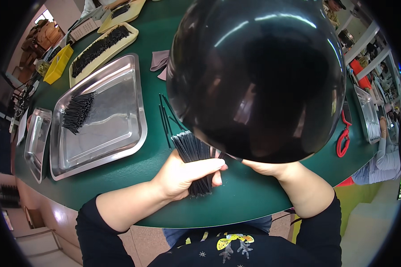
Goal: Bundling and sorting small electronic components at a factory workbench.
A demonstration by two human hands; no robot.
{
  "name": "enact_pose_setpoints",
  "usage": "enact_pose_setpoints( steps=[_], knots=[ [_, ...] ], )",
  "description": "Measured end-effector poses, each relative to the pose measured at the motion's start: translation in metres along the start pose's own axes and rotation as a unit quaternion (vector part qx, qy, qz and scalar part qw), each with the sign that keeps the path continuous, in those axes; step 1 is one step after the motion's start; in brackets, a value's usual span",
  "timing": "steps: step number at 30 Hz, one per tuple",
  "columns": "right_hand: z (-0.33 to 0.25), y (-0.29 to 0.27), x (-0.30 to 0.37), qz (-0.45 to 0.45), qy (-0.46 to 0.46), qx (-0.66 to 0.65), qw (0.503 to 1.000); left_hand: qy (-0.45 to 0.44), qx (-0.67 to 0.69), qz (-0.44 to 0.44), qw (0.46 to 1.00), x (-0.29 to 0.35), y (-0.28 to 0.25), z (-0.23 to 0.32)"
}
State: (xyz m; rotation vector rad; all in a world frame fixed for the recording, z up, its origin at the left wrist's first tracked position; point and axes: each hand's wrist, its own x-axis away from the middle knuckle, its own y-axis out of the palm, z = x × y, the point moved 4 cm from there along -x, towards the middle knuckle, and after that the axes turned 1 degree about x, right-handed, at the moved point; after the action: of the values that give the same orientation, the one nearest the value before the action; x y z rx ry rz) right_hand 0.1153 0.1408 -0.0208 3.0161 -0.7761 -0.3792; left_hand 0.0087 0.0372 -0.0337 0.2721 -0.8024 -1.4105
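Note:
My left hand [187, 173] is closed round a thick bundle of thin black rods [190, 147], with pale tips at its upper end. The bundle tilts slightly above the green table. A large glossy black dome [258, 89], which looks like a lampshade, fills the upper middle of the view. My right hand [272, 168] reaches under its lower rim, so its fingers and anything in them are hidden. Just beyond the bundle, several loose black rods [166, 118] lie on the table, partly behind the dome.
On the left, a metal tray [140, 115] holds a pile of black rods [78, 112], with a narrower metal tray [36, 142] beside it. Farther back are a cream tray [131, 39] of black pieces, a yellow bin [58, 64] and a mauve cloth [158, 60]. Red-handled scissors [341, 142] lie right. Other people sit nearby.

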Motion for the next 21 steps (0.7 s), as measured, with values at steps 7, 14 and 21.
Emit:
enact_pose_setpoints(
  steps=[7,14,21],
  knots=[
    [0.000,0.003,0.004,-0.009,0.110,-0.294,0.949,0.016,0.027,-0.004,1.000,0.004,-0.001,0.004],
    [-0.007,0.012,0.014,-0.060,0.080,-0.166,0.981,-0.142,0.125,-0.102,0.977,0.007,0.003,-0.006],
    [-0.024,0.005,0.004,-0.037,-0.094,0.093,0.990,-0.083,0.059,-0.041,0.994,0.005,-0.006,-0.006]
  ],
)
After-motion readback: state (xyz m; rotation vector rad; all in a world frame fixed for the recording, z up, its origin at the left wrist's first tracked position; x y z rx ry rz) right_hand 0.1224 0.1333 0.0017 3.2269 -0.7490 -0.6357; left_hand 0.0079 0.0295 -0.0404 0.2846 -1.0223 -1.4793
